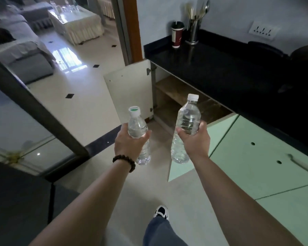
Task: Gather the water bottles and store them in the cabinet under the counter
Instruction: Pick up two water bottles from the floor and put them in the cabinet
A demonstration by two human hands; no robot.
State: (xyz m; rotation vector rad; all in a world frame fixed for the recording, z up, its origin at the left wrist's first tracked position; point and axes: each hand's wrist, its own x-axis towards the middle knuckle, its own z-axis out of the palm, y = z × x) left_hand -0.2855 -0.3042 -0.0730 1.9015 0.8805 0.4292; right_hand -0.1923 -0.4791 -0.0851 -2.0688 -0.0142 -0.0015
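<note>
**Two bottles in hand before the open cabinet**

The left hand [127, 142] is wrapped around the middle of a clear bottle [138, 137] with a green-marked white cap, fingers closed on the far side and thumb on the near side. The right hand [194, 139] is clamped the same way on a second bottle [187, 121], white-capped and slightly taller in view. Both bottles are held roughly upright, tilted a little away from the person, well apart from each other and above the floor [100, 107] — neither touches any surface.

A dark bead bracelet [125, 161] circles the left wrist. Both bare forearms reach forward from the bottom of the frame.

Just beyond the bottles the cabinet [183, 96] under the counter [212, 68] stands open, its pale door [130, 89] swung out to the left, showing a wooden shelf inside. To the right lie closed green doors [256, 157], one with a metal handle.

On the black counter, at the far corner, stand a red cup [177, 35] and, just beside it, a steel holder [194, 30] of utensils. A wall socket [263, 30] sits further right.

Below — one shoe [161, 212] and a jeans leg on the tiled floor.
</note>
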